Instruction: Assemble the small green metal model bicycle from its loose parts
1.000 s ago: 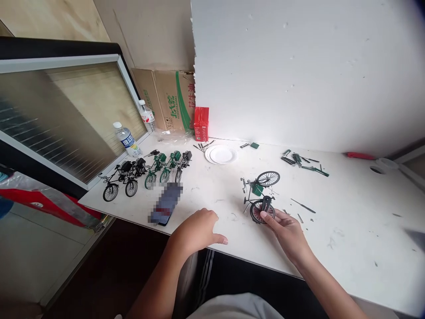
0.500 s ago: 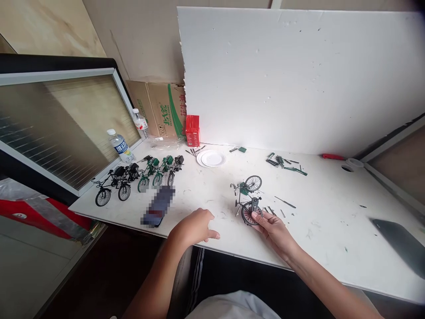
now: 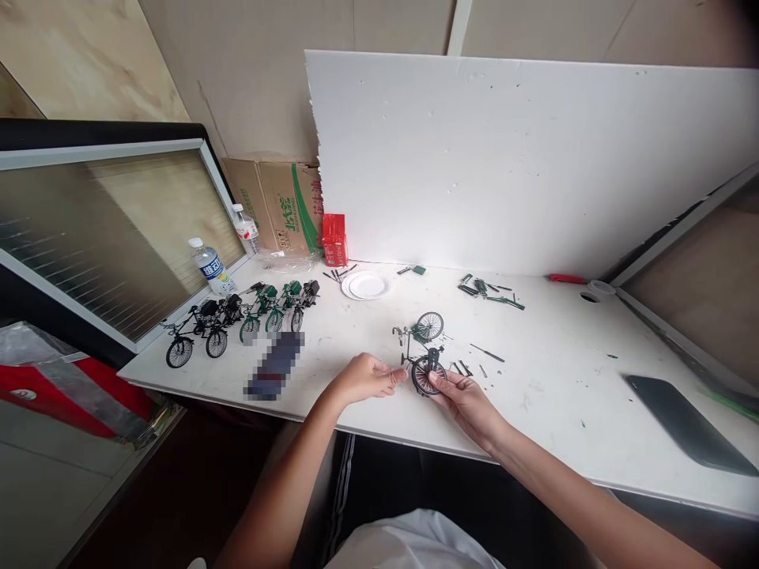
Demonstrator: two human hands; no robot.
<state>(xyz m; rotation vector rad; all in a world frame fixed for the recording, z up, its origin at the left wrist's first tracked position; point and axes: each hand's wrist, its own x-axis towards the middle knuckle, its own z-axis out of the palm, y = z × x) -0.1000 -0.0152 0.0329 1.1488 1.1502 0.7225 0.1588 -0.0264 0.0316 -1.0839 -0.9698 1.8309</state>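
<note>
A small model bicycle (image 3: 420, 356) with black wheels and a dark green part is tilted over the white table (image 3: 545, 442). My right hand (image 3: 466, 401) pinches its near wheel between thumb and fingers. On the bicycle's left side, my left hand (image 3: 373, 378) has its thumb and fingertips drawn together close to the seat end; whether anything small is between them is hidden. Loose dark bits (image 3: 461, 369) and a thin tool (image 3: 487, 352) lie just right of the bicycle.
Several finished-looking model bicycles (image 3: 261, 312) stand at the left, behind a blurred phone (image 3: 276, 367). White plates (image 3: 368, 285), a red box (image 3: 335, 239) and bottles (image 3: 212, 267) are farther back. Green parts (image 3: 489, 292) lie behind; a dark flat object (image 3: 688, 419) lies right.
My left hand has moved right and up to the bicycle, and its fingers have closed together. My right hand keeps its hold on the wheel. The camera view has shifted.
</note>
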